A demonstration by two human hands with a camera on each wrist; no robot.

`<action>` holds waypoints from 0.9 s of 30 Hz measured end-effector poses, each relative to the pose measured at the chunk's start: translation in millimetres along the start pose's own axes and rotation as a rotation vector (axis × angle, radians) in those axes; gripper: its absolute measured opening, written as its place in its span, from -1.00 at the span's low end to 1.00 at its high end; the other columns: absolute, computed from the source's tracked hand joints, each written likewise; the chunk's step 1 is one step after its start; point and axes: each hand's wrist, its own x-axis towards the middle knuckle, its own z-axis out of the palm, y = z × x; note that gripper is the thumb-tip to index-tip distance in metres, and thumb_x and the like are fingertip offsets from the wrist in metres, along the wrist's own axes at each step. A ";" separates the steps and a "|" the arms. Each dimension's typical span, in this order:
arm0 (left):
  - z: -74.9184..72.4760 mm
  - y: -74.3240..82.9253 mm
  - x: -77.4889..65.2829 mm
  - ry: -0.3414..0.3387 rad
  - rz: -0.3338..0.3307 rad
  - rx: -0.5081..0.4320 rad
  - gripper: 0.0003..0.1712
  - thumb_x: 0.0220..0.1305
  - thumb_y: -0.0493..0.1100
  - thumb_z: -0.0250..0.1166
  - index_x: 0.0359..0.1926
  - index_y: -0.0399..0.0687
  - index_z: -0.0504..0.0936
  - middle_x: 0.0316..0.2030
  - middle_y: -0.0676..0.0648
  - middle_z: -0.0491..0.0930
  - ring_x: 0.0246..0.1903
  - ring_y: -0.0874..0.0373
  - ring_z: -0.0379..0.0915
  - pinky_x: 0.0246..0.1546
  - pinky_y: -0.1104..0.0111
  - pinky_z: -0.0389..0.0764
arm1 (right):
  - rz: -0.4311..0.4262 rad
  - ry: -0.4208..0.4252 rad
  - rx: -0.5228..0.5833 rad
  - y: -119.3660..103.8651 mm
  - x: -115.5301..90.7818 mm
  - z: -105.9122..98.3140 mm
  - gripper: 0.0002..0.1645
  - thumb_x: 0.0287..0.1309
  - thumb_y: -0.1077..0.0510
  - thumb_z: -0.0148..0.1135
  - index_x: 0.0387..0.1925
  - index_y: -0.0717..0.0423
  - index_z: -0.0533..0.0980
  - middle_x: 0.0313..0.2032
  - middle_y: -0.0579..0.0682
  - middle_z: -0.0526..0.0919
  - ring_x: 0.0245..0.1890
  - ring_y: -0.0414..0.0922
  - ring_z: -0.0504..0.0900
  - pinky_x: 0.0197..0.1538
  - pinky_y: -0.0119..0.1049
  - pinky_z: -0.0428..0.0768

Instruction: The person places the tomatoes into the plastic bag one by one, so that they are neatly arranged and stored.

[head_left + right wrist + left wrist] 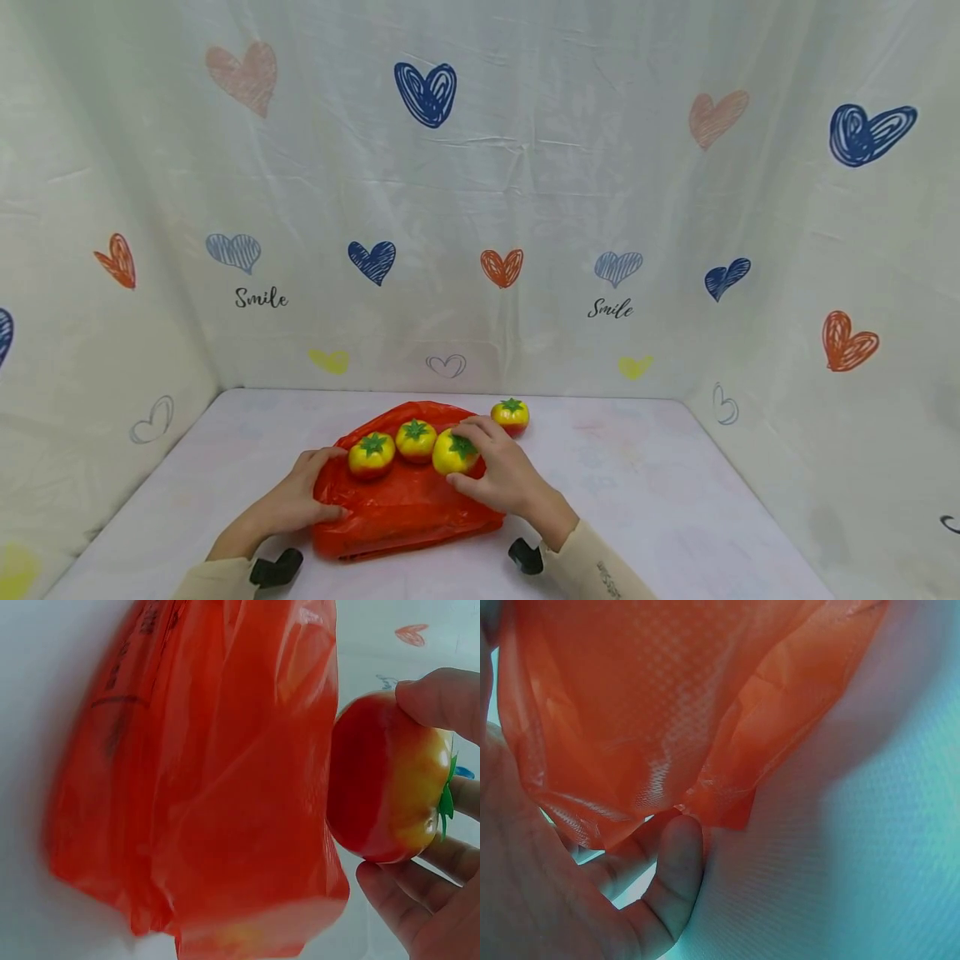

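A red plastic bag (pixel 405 517) lies on the table, its film wrinkled and shiny. My left hand (pixel 300 496) grips its left side, the bag's edge (pixel 652 750) between thumb and fingers in the left wrist view. My right hand (pixel 506 471) holds a toy tomato (pixel 452 454), yellow above and red below with a green leaf cap, over the bag's right side. The right wrist view shows this tomato (pixel 386 780) between thumb and fingers, right at the bag (pixel 247 765). Left of it, a second tomato (pixel 416 440) and a third tomato (pixel 371 457) sit on the bag.
Another toy tomato (pixel 510 415) stands on the white table (pixel 622 500) behind my right hand. A pale curtain (pixel 555 192) printed with hearts and "Smile" hangs behind the table and along its sides. Dark printed letters (pixel 131 656) show on the bag in the right wrist view.
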 end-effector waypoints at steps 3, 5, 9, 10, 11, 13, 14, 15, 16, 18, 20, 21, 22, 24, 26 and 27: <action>0.1 0.5 -0.3 0.002 0.001 -0.001 -0.03 -0.18 -0.05 0.54 0.26 -0.08 0.26 0.20 -0.32 0.14 0.10 -0.24 0.25 -0.02 -0.14 0.49 | -0.012 -0.015 0.008 -3.7 4.5 4.9 -0.38 0.06 -0.09 0.35 0.17 -0.23 0.37 0.15 -0.23 0.36 0.12 -0.23 0.40 0.10 -0.28 0.52; 0.0 0.4 -0.4 0.001 0.001 -0.002 -0.03 -0.18 -0.05 0.54 0.26 -0.08 0.25 0.20 -0.32 0.14 0.10 -0.24 0.25 -0.02 -0.15 0.48 | -0.016 -0.027 0.012 -6.0 7.3 7.9 -0.38 0.07 -0.10 0.35 0.17 -0.21 0.37 0.15 -0.23 0.35 0.11 -0.24 0.39 0.12 -0.28 0.51; -0.3 -0.4 -0.2 0.001 0.003 0.001 -0.03 -0.18 -0.05 0.54 0.27 -0.09 0.25 0.19 -0.32 0.14 0.10 -0.23 0.25 -0.01 -0.15 0.48 | -0.017 -0.047 0.022 -11.0 11.4 12.7 -0.38 0.09 -0.11 0.32 0.18 -0.17 0.37 0.15 -0.24 0.35 0.11 -0.25 0.39 0.12 -0.30 0.51; -0.4 -0.8 -0.1 0.001 0.003 0.000 -0.03 -0.18 -0.04 0.54 0.27 -0.08 0.25 0.19 -0.31 0.14 0.10 -0.23 0.25 -0.01 -0.15 0.48 | -0.011 -0.055 0.027 -12.2 12.3 13.8 -0.38 0.09 -0.12 0.32 0.18 -0.17 0.37 0.15 -0.25 0.34 0.11 -0.26 0.38 0.11 -0.30 0.51; -0.4 -1.1 -0.1 0.001 0.005 0.001 -0.03 -0.17 -0.04 0.54 0.27 -0.08 0.25 0.19 -0.31 0.14 0.10 -0.23 0.25 -0.01 -0.15 0.48 | -0.004 -0.063 0.033 -13.4 13.0 14.9 -0.38 0.09 -0.13 0.32 0.18 -0.19 0.36 0.15 -0.25 0.34 0.11 -0.26 0.38 0.10 -0.31 0.51; -0.4 -1.6 -0.2 0.003 0.008 0.002 -0.03 -0.17 -0.04 0.54 0.27 -0.08 0.25 0.20 -0.31 0.14 0.10 -0.23 0.25 -0.01 -0.15 0.48 | 0.015 -0.080 0.045 -15.3 14.6 17.4 -0.38 0.09 -0.14 0.32 0.19 -0.22 0.35 0.15 -0.27 0.33 0.11 -0.27 0.37 0.09 -0.31 0.52; -0.5 -1.8 -0.2 0.004 0.011 0.004 -0.03 -0.17 -0.04 0.54 0.27 -0.09 0.25 0.20 -0.32 0.14 0.10 -0.24 0.24 -0.01 -0.16 0.47 | 0.023 -0.089 0.049 -15.9 15.3 18.8 -0.37 0.09 -0.15 0.32 0.19 -0.24 0.35 0.16 -0.28 0.32 0.11 -0.27 0.37 0.09 -0.31 0.52; -0.5 -2.0 -0.2 0.004 0.013 0.004 -0.03 -0.17 -0.04 0.53 0.27 -0.09 0.25 0.20 -0.32 0.14 0.10 -0.24 0.24 -0.01 -0.16 0.47 | 0.031 -0.096 0.051 -16.6 16.1 20.2 -0.37 0.09 -0.15 0.32 0.19 -0.26 0.35 0.16 -0.28 0.32 0.11 -0.27 0.37 0.08 -0.31 0.52; -0.5 -2.1 -0.2 0.005 0.015 0.005 -0.03 -0.17 -0.04 0.53 0.27 -0.09 0.25 0.20 -0.32 0.14 0.10 -0.25 0.24 -0.02 -0.16 0.47 | 0.038 -0.105 0.057 -17.5 16.9 21.3 -0.37 0.09 -0.15 0.31 0.20 -0.26 0.34 0.16 -0.28 0.32 0.11 -0.26 0.37 0.08 -0.30 0.53; -0.4 -2.4 -0.4 0.005 0.016 0.010 -0.02 -0.18 -0.03 0.53 0.27 -0.09 0.25 0.19 -0.32 0.14 0.11 -0.26 0.24 -0.02 -0.17 0.47 | 0.053 -0.125 0.059 -19.3 18.6 23.6 -0.36 0.08 -0.15 0.31 0.20 -0.28 0.34 0.17 -0.28 0.31 0.12 -0.26 0.37 0.09 -0.27 0.53; -0.4 -2.4 -0.5 0.006 0.016 0.015 -0.02 -0.19 -0.03 0.53 0.27 -0.09 0.25 0.19 -0.32 0.14 0.11 -0.26 0.24 -0.02 -0.17 0.47 | 0.067 -0.145 0.058 -20.9 20.2 26.0 -0.35 0.07 -0.15 0.31 0.21 -0.29 0.33 0.18 -0.28 0.31 0.13 -0.25 0.37 0.09 -0.24 0.53; -0.4 -2.3 -0.6 0.006 0.013 0.016 -0.02 -0.19 -0.03 0.54 0.27 -0.08 0.25 0.20 -0.32 0.13 0.12 -0.27 0.24 -0.02 -0.17 0.47 | 0.075 -0.155 0.063 -21.9 21.1 27.0 -0.35 0.07 -0.15 0.31 0.21 -0.30 0.33 0.18 -0.28 0.30 0.13 -0.25 0.37 0.09 -0.22 0.53; -0.4 -2.1 -0.7 0.007 0.010 0.018 -0.01 -0.19 -0.03 0.54 0.27 -0.08 0.25 0.20 -0.32 0.13 0.12 -0.27 0.23 -0.02 -0.18 0.47 | 0.082 -0.166 0.067 -22.7 21.8 28.0 -0.34 0.06 -0.14 0.31 0.22 -0.30 0.32 0.19 -0.28 0.30 0.14 -0.24 0.36 0.10 -0.21 0.53; -0.3 -1.4 -0.8 0.006 0.004 0.016 -0.01 -0.20 -0.02 0.54 0.27 -0.08 0.25 0.20 -0.32 0.13 0.12 -0.28 0.23 -0.01 -0.18 0.47 | 0.097 -0.182 0.069 -23.8 23.1 30.4 -0.32 0.06 -0.15 0.32 0.22 -0.32 0.31 0.19 -0.29 0.29 0.15 -0.24 0.35 0.09 -0.20 0.53; -0.2 -0.5 -0.7 0.005 0.001 0.016 -0.01 -0.20 -0.02 0.54 0.27 -0.08 0.25 0.20 -0.32 0.14 0.12 -0.27 0.24 -0.01 -0.18 0.46 | 0.104 -0.193 0.072 -24.3 24.1 33.1 -0.32 0.05 -0.15 0.32 0.22 -0.33 0.31 0.19 -0.29 0.29 0.15 -0.25 0.34 0.10 -0.20 0.53; -0.2 -0.1 -0.7 0.004 0.000 0.015 -0.01 -0.21 -0.02 0.54 0.27 -0.08 0.25 0.19 -0.32 0.14 0.11 -0.27 0.24 -0.01 -0.18 0.46 | 0.104 -0.195 0.071 -24.4 24.4 34.3 -0.32 0.05 -0.15 0.32 0.21 -0.33 0.31 0.19 -0.29 0.30 0.15 -0.25 0.34 0.10 -0.19 0.53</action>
